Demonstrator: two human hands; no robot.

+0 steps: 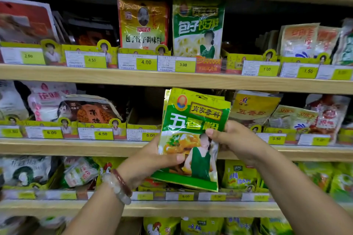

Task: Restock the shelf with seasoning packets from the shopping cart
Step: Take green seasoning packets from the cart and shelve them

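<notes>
Green seasoning packets [193, 135] are clamped between left hand [152, 160] and right hand [235, 139]; behind the grip, the cardboard tray [142, 120] is judged unfilled.

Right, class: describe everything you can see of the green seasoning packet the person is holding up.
The green seasoning packet is a glossy, crinkled plastic pouch with a yellow-green border, white characters on a green band, a food picture and an aproned figure. More packets seem stacked behind it. It is upright, tilted slightly, before the middle shelf. The left hand grips its lower left edge, thumb across the front; the right hand pinches its right edge.
</notes>
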